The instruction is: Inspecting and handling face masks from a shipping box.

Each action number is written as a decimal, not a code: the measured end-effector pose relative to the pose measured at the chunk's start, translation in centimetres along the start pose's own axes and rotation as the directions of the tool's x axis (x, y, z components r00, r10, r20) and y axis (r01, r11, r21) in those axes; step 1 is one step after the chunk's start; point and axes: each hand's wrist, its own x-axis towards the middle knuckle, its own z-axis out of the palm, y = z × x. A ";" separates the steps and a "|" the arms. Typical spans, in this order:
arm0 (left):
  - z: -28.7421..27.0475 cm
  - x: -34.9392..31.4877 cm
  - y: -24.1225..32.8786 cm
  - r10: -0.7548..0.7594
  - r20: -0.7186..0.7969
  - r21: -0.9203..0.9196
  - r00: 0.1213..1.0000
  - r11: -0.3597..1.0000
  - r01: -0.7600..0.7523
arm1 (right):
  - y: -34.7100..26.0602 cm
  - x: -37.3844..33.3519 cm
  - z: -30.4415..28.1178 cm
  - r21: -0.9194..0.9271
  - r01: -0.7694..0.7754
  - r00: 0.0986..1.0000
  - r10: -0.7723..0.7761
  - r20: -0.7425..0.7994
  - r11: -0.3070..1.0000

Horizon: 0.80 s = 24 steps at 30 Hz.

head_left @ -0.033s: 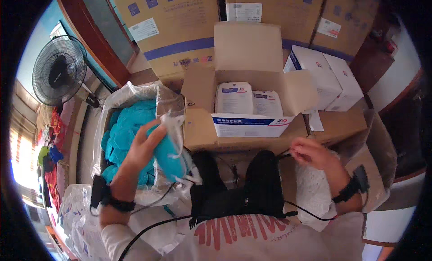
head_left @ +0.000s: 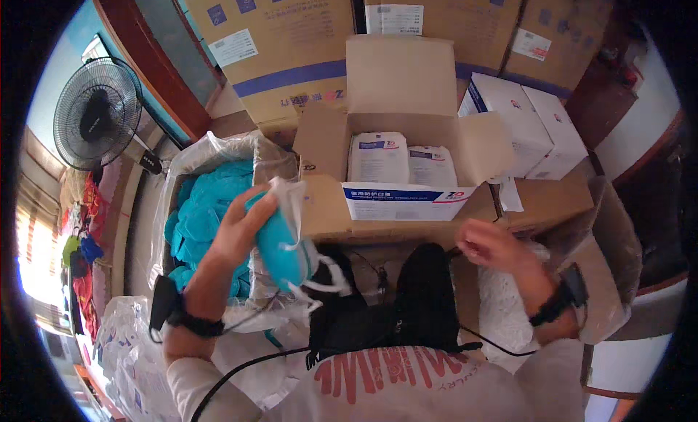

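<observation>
My left hand (head_left: pixel 241 225) grips a teal face mask (head_left: pixel 280 251) with white straps dangling from it, held in front of the left knee. Beside that hand, a carton lined with clear plastic (head_left: pixel 278 160) holds a heap of loose teal masks (head_left: pixel 211 215). My right hand (head_left: pixel 498 247) hovers over the right knee side, fingers curled together, with nothing visible in them. Ahead of both hands stands an open white box (head_left: pixel 407 204), its flaps up. Inside it are white packets (head_left: pixel 378 160) with blue print.
The open box rests on a brown carton (head_left: pixel 320 211). Two closed white boxes (head_left: pixel 509 120) sit to its right. Tall brown cartons (head_left: pixel 291 51) line the back. A black fan (head_left: pixel 98 115) stands at far left. A clear plastic bag (head_left: pixel 502 305) lies below my right hand.
The left hand has shifted right with the mask, away from the carton of masks, and its straps swing out to the right. My right hand has moved slightly left.
</observation>
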 end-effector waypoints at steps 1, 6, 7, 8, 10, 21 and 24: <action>1.2 0.7 0.5 0.023 0.045 -0.058 0.999 0.998 -0.020 | 1.0 1.7 0.3 0.092 0.052 0.997 -0.057 0.047 0.994; 5.1 1.8 2.7 0.171 0.256 -0.118 0.951 0.983 -0.144 | 0.6 8.7 5.6 0.006 0.302 0.953 -0.302 0.004 0.953; 5.5 1.8 3.0 0.133 0.237 -0.170 0.962 0.981 -0.094 | 0.4 9.6 6.5 -0.045 0.313 0.942 -0.304 0.142 0.949; 5.8 2.0 3.3 0.095 0.220 -0.224 0.971 0.974 -0.044 | 0.7 9.8 8.2 0.004 0.238 0.956 -0.235 0.176 0.971; 5.8 3.5 3.4 0.087 0.119 -0.228 0.989 0.972 -0.058 | 1.3 10.0 10.7 0.041 0.166 0.960 -0.171 0.223 0.985; 2.1 7.7 2.3 0.003 -0.082 -0.377 0.997 0.925 -0.034 | 4.6 8.9 13.3 0.252 -0.050 0.807 -0.109 0.580 0.966; 1.7 7.9 2.2 -0.036 -0.078 -0.437 0.996 0.899 -0.002 | 4.6 9.0 13.6 0.076 0.126 0.852 -0.147 0.502 0.989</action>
